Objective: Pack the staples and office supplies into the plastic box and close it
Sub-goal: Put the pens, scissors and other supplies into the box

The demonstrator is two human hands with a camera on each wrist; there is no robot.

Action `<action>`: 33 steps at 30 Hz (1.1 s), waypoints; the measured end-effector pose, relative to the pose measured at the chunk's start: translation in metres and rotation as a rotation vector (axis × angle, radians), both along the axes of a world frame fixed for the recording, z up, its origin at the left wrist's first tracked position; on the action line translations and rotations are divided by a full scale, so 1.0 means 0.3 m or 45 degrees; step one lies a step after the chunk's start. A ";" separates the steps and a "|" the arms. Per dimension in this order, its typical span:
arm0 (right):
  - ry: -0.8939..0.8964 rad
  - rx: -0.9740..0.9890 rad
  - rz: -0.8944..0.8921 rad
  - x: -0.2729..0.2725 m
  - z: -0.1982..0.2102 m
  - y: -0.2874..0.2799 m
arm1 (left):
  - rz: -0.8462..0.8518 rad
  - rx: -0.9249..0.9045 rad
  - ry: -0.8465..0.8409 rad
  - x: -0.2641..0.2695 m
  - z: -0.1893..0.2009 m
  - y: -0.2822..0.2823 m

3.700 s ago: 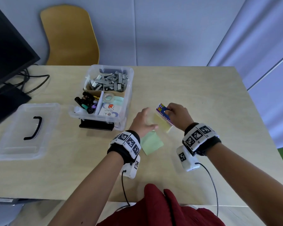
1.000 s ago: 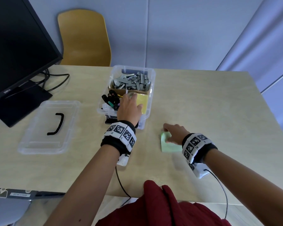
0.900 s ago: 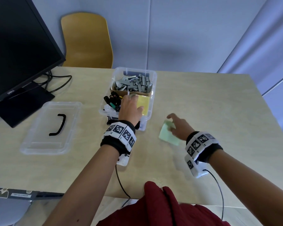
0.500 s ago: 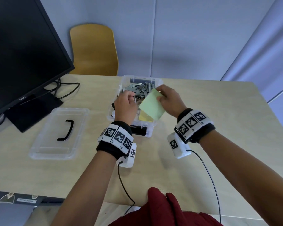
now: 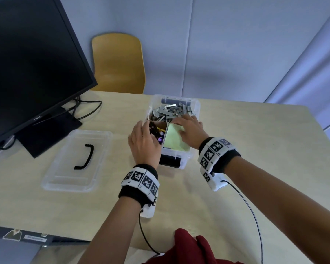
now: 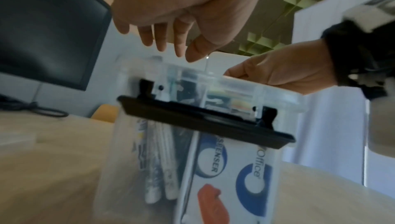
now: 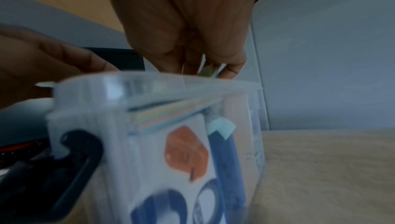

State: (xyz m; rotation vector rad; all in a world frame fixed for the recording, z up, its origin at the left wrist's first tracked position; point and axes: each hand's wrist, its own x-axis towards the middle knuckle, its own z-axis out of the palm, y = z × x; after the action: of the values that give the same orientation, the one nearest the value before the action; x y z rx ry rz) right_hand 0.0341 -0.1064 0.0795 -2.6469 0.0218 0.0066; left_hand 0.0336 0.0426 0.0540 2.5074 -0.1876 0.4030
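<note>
Pinched between thumb and fingers of the right hand (image 5: pixel 191 130), a green sticky-note pad (image 5: pixel 174 139) was going into the near right compartment of the plastic box (image 5: pixel 195 111); half a second before it was held above the box, and a second before it lay on the table.

Left hand (image 5: pixel 144 144): fingers loosely extended over the near left compartment, gripping nothing; the left-wrist view showed the fingertips (image 6: pixel 181 50) just above the rim.

Staples (image 5: pixel 172 112): loose grey strips heaped in the far compartment. Pens and markers (image 5: pixel 156 131): near left compartment, partly hidden by the left hand. Tape dispenser pack (image 6: pixel 237 168): seen through the front wall, under the stacked note pads.

Judgement: with the green pad in, no loose supply remained on the desk (image 5: pixel 255 149), so packing looked nearly complete and closing the box remained.

Lid (image 5: pixel 78 161): clear, black handle up, flat on the desk well left of the box, not yet fitted. Black latch (image 5: pixel 170 161): hanging open on the near wall.

Surroundings: Dell monitor (image 5: pixel 32 60) and cables at far left, yellow chair (image 5: pixel 118 63) behind the desk. Nothing lay between the lid and the box; only the hands over the box stood in the way of closing.
</note>
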 end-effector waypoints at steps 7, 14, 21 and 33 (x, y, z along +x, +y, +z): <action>-0.067 -0.311 0.133 -0.070 -0.056 0.007 | -0.133 0.343 0.234 0.042 -0.034 0.019; 0.077 -0.482 0.109 -0.058 -0.039 0.006 | -0.154 0.334 0.142 0.070 -0.035 0.024; 0.108 -0.389 0.099 -0.008 -0.017 -0.022 | -0.273 0.325 0.088 0.154 -0.025 0.055; 0.132 -0.431 0.137 -0.111 -0.026 -0.016 | -0.259 0.317 0.316 0.360 -0.001 -0.003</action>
State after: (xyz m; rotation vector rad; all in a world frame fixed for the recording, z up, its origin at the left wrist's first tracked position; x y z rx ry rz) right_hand 0.0008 -0.1113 0.0719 -2.9802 -0.0922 0.1925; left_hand 0.1417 0.0418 0.0538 2.7186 -0.4116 -0.0169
